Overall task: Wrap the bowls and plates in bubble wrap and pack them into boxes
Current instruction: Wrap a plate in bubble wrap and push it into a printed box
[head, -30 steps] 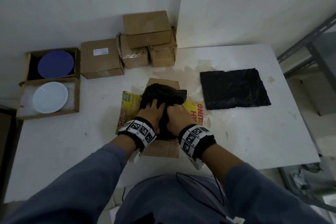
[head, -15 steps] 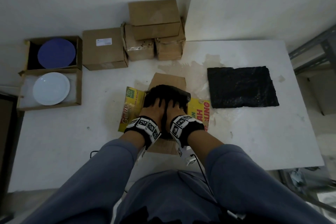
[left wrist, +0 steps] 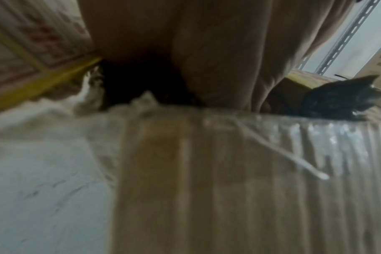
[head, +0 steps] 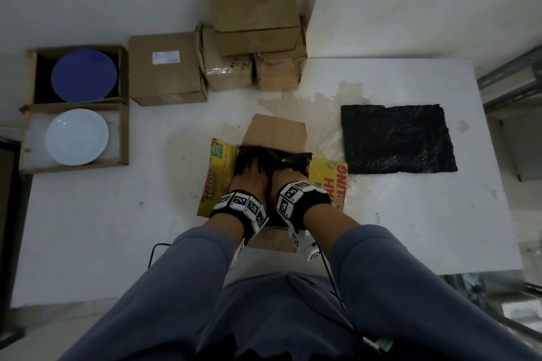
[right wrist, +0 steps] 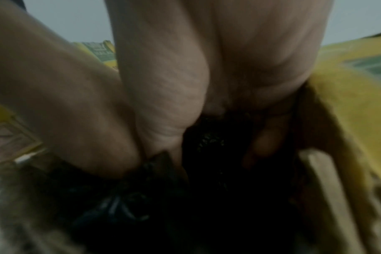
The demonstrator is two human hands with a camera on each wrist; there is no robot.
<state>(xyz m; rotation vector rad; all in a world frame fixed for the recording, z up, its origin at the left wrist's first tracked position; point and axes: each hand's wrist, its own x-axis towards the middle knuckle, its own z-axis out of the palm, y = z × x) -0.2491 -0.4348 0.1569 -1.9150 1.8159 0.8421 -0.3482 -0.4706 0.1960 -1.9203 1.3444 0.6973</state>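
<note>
An open cardboard box (head: 275,132) with yellow printed flaps (head: 218,176) stands at the table's middle. A bundle wrapped in black bubble wrap (head: 278,157) sits inside it, its top near the rim. Both hands lie side by side on the bundle. My left hand (head: 249,174) presses down with fingers spread. My right hand (head: 289,176) presses beside it, with its fingertips sunk into the wrap. In the left wrist view the palm (left wrist: 207,60) crosses the box's near wall (left wrist: 228,171). In the right wrist view the right hand (right wrist: 228,68) pushes into the dark wrap (right wrist: 207,189).
A flat black bubble wrap sheet (head: 396,138) lies to the right of the box. At far left, two open boxes hold a blue plate (head: 83,75) and a white plate (head: 76,136). A closed box (head: 167,67) and stacked boxes (head: 252,20) stand along the back wall.
The hands drew close together and pushed the black bundle down; it bulged above the box a second ago and now sits lower inside.
</note>
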